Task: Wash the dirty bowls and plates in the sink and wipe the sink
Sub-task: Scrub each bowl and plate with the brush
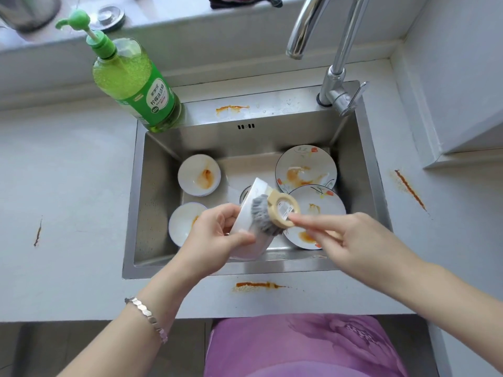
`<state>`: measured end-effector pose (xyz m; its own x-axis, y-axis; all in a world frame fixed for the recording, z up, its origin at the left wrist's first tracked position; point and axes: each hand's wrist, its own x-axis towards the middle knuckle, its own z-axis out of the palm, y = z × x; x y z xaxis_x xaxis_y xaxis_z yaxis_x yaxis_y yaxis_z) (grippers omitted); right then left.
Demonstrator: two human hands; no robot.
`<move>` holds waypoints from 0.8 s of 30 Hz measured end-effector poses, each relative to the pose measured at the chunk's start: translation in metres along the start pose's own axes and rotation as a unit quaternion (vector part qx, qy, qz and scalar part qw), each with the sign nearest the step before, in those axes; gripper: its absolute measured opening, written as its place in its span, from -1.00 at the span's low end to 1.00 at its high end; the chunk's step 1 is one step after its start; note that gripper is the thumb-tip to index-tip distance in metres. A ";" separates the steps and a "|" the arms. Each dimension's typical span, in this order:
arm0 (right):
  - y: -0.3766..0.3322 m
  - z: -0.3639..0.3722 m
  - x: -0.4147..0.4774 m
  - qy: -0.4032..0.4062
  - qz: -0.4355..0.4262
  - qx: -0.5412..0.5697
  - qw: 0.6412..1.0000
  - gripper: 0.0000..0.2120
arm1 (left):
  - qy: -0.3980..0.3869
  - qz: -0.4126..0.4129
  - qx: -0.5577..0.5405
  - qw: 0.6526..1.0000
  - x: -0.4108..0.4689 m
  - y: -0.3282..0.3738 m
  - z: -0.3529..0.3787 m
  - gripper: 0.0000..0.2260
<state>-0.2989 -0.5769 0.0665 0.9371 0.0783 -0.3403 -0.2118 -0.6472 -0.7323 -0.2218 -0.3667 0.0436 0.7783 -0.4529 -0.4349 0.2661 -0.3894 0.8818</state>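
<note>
My left hand [217,229] grips a white bowl [251,240], tilted on its side above the steel sink [152,202]. My right hand [351,240] holds a dish brush [275,213] with grey bristles and a round wooden head, and the bristles press into the bowl. Two more white bowls lie in the sink on the left, one stained orange [199,175] and one nearer me [185,223]. On the right lie two flowered plates smeared with orange sauce, one at the back [306,167] and one in front [317,210], partly hidden by the brush and my right hand.
A green dish-soap pump bottle [130,80] stands at the sink's back left corner. The chrome tap [332,58] rises at the back right. Orange stains mark the sink's back ledge [231,108], the front counter edge [258,285] and the counter to the right [409,189]. A pink cloth [239,0] lies on the sill.
</note>
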 end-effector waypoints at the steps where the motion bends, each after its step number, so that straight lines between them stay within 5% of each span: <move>1: 0.007 0.000 0.006 0.019 0.019 0.007 1.000 -0.66 | 0.000 0.000 -0.001 1.000 -0.001 0.001 -0.001 -0.79; 4: 0.013 0.001 0.014 0.062 0.037 0.022 0.997 -0.69 | -0.009 -0.006 -0.033 0.999 -0.002 0.003 -0.002 -0.76; 8: -0.010 0.004 -0.006 -0.001 -0.053 -0.021 0.998 -0.65 | -0.020 -0.001 -0.044 0.999 -0.003 0.006 -0.006 -0.74; 12: 0.003 -0.011 0.015 0.046 0.019 -0.016 0.999 -0.69 | -0.033 0.003 -0.014 0.999 -0.003 0.007 -0.007 -0.77; 16: -0.023 -0.002 -0.003 0.008 -0.069 -0.029 0.997 -0.68 | -0.058 0.036 0.015 0.998 -0.004 0.011 -0.008 -0.77; 21: 0.005 -0.017 0.025 0.061 0.071 0.027 0.995 -0.70 | -0.067 0.021 0.010 0.998 -0.008 0.009 -0.012 -0.83; 24: -0.006 -0.008 0.010 0.026 0.021 0.063 0.997 -0.67 | -0.068 0.019 -0.005 0.997 -0.010 0.006 -0.013 -0.84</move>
<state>-0.2864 -0.5782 0.0725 0.9387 0.0121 -0.3444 -0.2818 -0.5481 -0.7875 -0.2207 -0.3535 0.0556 0.7038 -0.5720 -0.4213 0.2444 -0.3618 0.8996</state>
